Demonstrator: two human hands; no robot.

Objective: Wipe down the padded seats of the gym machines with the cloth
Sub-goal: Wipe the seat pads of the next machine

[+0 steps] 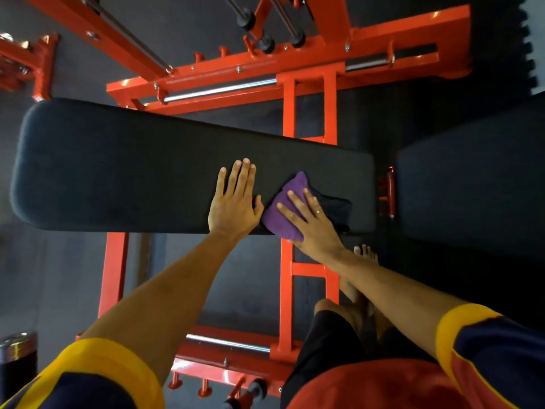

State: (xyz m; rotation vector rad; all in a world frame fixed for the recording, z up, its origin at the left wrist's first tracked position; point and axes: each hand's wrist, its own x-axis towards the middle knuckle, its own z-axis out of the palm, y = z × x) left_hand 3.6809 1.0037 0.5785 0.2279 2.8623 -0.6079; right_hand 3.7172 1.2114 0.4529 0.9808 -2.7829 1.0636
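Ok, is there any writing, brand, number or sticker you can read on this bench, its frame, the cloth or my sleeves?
None readable.
The black bench pad, the orange frame, the purple cloth and the yellow-edged sleeves show no words, logos or numbers.
The dark container at lower left is too dim to tell.

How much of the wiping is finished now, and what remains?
Done: cannot tell; the long black pad shows no wipe marks. In hand: the right hand presses the purple cloth near the pad's right end, while the left hand rests flat beside it. Left: probably the pad's left stretch and the separate pad at right.
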